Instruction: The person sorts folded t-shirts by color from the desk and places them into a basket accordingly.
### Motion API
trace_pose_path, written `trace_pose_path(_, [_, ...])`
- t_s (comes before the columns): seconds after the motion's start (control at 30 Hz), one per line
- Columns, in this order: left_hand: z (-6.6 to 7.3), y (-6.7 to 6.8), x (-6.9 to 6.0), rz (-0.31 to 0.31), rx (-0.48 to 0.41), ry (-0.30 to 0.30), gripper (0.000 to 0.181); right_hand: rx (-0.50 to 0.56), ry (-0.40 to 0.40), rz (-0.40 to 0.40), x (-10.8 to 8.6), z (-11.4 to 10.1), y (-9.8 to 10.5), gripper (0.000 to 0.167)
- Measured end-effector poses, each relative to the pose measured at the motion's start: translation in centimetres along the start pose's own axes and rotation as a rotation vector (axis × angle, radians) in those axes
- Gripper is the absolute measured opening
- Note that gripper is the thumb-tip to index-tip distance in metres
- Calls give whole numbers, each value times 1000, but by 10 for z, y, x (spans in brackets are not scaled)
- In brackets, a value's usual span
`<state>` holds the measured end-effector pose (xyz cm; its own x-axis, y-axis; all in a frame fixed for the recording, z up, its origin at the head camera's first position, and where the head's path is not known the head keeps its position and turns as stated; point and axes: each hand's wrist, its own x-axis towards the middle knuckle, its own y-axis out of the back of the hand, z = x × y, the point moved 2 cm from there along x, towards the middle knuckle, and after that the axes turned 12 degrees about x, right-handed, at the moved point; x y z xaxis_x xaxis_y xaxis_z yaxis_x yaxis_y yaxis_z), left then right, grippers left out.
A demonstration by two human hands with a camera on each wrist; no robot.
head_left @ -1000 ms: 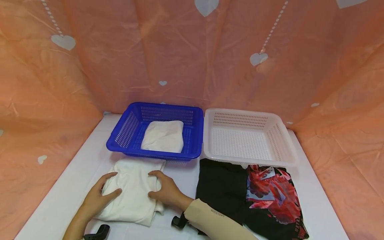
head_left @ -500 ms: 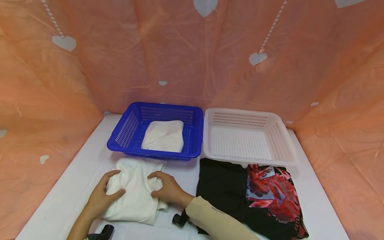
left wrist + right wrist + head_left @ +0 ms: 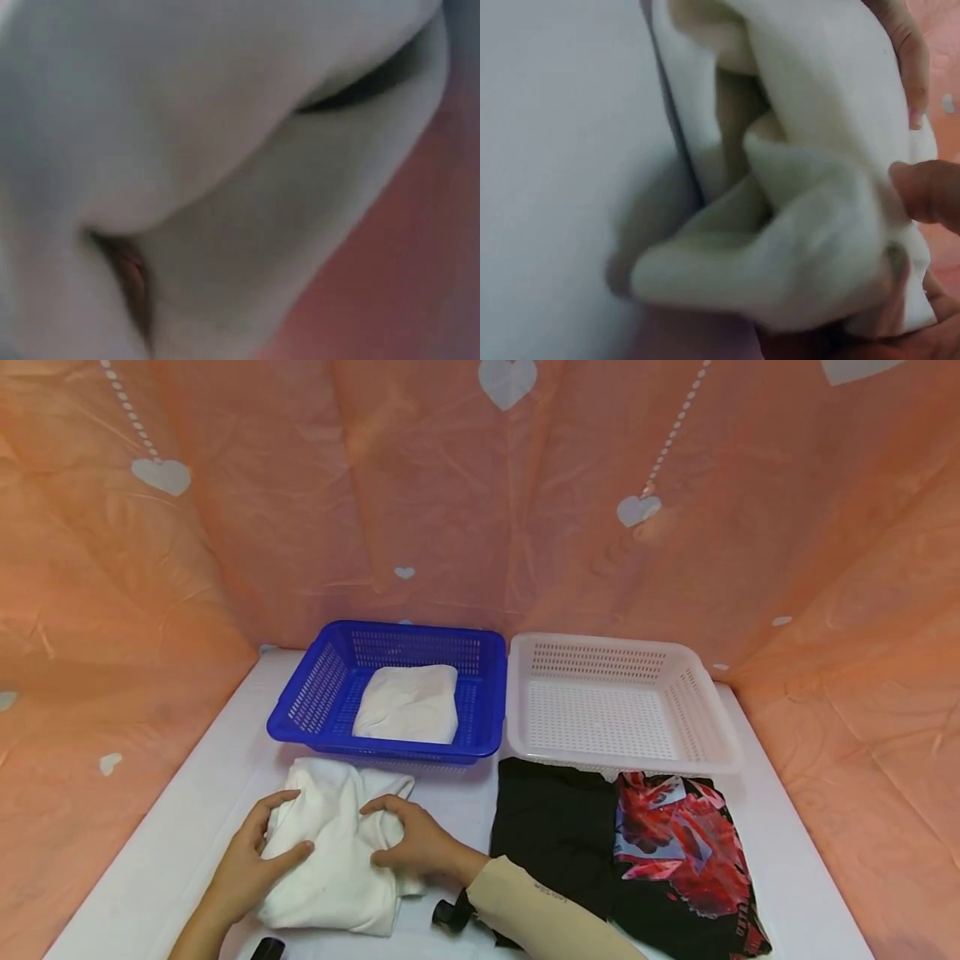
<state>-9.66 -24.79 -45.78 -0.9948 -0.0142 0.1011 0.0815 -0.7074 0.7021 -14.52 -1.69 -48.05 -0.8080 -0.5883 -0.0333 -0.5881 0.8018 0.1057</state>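
A white folded cloth [image 3: 330, 868], possibly a garment, lies bunched on the table in front of the blue basket. My left hand [image 3: 251, 860] grips its left side, thumb on top and fingers along the far edge. At the right side my right hand [image 3: 423, 839] holds the cloth between thumb and fingers. Close up in the right wrist view, the right thumb [image 3: 930, 191] presses on the white cloth [image 3: 810, 225], whose loose folds hang at the side, with fingers partly hidden beneath. Blurred pale cloth [image 3: 210, 247] fills most of the left wrist view.
Behind the cloth stands a blue basket [image 3: 292, 727] with a folded white cloth [image 3: 408, 702] in it. A white basket [image 3: 622, 760] stands to its right. Folded black clothing [image 3: 551, 835] with a red print lies at front right. An orange curtain [image 3: 450, 510] surrounds the white table [image 3: 161, 860].
Both hands keep hold of the white cloth. It has bunched up more, with deeper folds in its middle, and has shifted slightly right. The left hand has moved a little to the right.
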Motion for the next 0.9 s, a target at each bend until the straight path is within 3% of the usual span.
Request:
trace_pose_path(0.23, [14, 5, -6, 2, -157, -84, 72, 48, 43, -53, -7, -17, -3, 59])
trace_pose_path(0.4, [28, 11, -9, 14, -246, -125, 72, 37, 66, -46, -12, -31, -2, 60])
trace_pose_path(0.63, [50, 22, -12, 56, -257, -167, 73, -8, 121, -44, -17, -50, 3, 61])
trace_pose_path(0.9, [70, 29, -8, 131, -406, -234, 74, 122, 154, -9, -19, -66, 16, 62])
